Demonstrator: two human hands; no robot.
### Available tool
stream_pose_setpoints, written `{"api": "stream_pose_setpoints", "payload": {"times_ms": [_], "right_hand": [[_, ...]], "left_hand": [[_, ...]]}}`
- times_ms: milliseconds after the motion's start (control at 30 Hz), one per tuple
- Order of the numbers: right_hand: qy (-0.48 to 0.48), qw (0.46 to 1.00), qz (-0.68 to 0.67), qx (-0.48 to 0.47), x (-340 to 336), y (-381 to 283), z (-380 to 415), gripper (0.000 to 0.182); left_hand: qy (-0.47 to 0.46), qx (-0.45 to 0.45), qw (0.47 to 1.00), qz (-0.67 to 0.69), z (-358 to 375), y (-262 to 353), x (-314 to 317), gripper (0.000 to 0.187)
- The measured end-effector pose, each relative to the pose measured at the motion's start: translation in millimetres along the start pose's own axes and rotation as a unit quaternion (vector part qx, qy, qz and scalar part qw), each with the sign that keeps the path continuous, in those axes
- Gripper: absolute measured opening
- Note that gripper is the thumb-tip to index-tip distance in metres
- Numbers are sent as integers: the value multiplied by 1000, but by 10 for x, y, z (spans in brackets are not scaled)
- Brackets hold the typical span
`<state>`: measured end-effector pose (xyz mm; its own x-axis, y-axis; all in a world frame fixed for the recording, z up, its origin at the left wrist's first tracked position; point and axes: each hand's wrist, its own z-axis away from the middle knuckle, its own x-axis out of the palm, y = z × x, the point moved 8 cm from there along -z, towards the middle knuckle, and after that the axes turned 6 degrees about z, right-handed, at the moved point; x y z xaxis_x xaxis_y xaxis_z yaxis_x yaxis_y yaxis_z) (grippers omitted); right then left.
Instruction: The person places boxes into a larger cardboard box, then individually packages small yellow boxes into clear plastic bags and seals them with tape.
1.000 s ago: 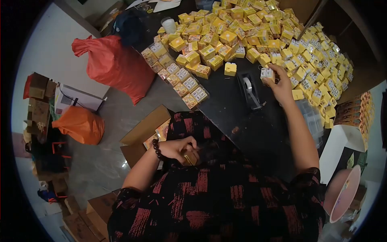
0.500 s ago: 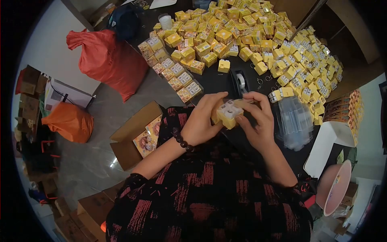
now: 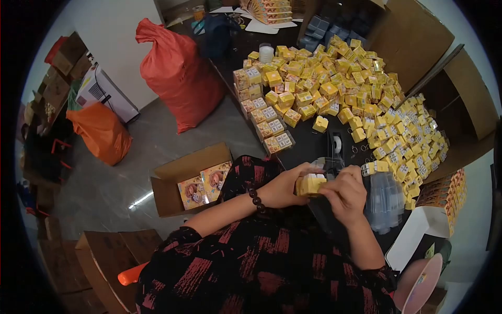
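Note:
Small yellow boxes (image 3: 312,184), grouped in a block with white tops, sit in my left hand (image 3: 285,187), whose fingers wrap round their left side. Clear plastic (image 3: 325,163) shows just beyond the block. My right hand (image 3: 346,194) has its fingers curled in a pinch at the block's right edge; whether it grips the plastic or a box is hidden by the fingers. Just past the hands stands a black tape dispenser (image 3: 335,146) with a roll of tape. To the right of my right hand lies a stack of clear plastic sleeves (image 3: 386,201).
A big pile of yellow boxes (image 3: 334,83) covers the far tabletop. Packed box sets (image 3: 277,142) line its left edge, near a white cup (image 3: 266,53). An open carton (image 3: 167,196) and a red sack (image 3: 180,78) stand on the floor. A pink basin (image 3: 418,285) is at right.
My view has swung left, so the scene sits further right. The boxes have tipped in my hands, and my right hand's fingers have curled from a looser hold into a pinch at their edge.

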<state>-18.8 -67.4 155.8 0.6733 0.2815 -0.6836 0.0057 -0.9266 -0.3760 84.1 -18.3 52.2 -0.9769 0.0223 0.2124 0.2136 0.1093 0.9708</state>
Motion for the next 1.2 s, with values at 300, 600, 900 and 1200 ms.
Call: {"api": "stream_pose_setpoints", "payload": {"times_ms": [300,600,900,1200], "right_hand": [[47,996,-67,37,76,-163,34,16],[-24,988,-144,58,296,-13,178,27],[18,929,-343,139,570,417,267,25],[-39,955,-224,191,525,575,230,21]], "left_hand": [[-43,-35,958,281,187,91,154,70],[-1,-148,923,355,237,-260,82,53],[23,-108,928,355,188,-176,-39,48],[5,-120,979,166,-39,-341,-166,57]]}}
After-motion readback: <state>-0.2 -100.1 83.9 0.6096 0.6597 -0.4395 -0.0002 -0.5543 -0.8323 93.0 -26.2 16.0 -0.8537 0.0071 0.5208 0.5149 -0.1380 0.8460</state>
